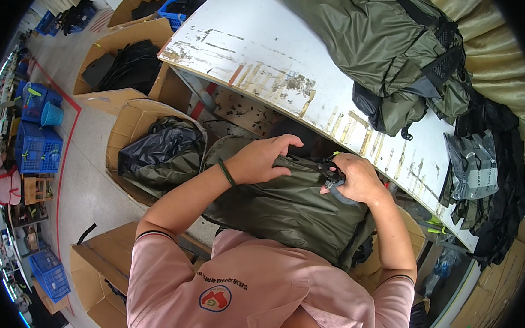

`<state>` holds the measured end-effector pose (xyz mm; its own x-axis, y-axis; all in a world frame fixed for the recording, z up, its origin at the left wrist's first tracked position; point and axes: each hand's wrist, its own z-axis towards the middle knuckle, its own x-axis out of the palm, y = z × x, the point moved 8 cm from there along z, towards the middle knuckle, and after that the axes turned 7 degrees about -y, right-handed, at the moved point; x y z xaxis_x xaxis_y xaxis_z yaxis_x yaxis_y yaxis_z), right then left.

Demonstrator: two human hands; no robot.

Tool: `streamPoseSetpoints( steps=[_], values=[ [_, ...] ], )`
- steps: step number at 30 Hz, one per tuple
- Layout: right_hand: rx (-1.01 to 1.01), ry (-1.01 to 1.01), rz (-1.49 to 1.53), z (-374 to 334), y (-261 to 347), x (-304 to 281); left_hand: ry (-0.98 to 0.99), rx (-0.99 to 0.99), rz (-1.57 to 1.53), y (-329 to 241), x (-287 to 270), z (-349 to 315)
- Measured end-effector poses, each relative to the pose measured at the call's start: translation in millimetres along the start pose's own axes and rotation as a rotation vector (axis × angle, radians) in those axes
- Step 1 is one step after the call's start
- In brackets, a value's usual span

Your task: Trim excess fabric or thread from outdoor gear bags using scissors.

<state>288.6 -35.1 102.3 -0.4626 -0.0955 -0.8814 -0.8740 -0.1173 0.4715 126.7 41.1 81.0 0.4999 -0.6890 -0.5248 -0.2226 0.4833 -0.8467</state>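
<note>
An olive-green bag [272, 206] of shiny fabric lies across my lap, against the table's front edge. My right hand [358, 177] is closed around a pair of scissors [335, 185] with dark, looped grips. Their blades point left along the bag's upper edge and are hard to make out against the dark fabric. My left hand [266, 159] is over the bag's upper left part, its thumb and fingers apart, with nothing visible between them.
The white table [240, 42] has a worn, tape-marked edge. On it lie more olive bags [366, 38] and a clear plastic packet [471, 165]. At left stand a carton [122, 104] of black pieces and a carton [116, 149] of dark fabric. Blue crates [38, 147] stand farther left.
</note>
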Motion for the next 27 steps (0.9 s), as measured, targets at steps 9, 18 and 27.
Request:
streamPoseSetpoints(
  steps=[9, 18, 27],
  values=[
    [-0.041, 0.0, -0.061, 0.6, 5.8, 7.9, -0.013, 0.019, 0.008, -6.5, -1.0, -3.0],
    [0.015, -0.039, 0.15, -20.8, -10.7, 21.8, -0.177, 0.07, 0.197, 9.8, -43.1, -17.5],
    [0.222, -0.042, 0.249, -30.2, -24.9, 20.3, -0.237, -0.327, -0.735, 92.3, -45.7, -56.5]
  ],
)
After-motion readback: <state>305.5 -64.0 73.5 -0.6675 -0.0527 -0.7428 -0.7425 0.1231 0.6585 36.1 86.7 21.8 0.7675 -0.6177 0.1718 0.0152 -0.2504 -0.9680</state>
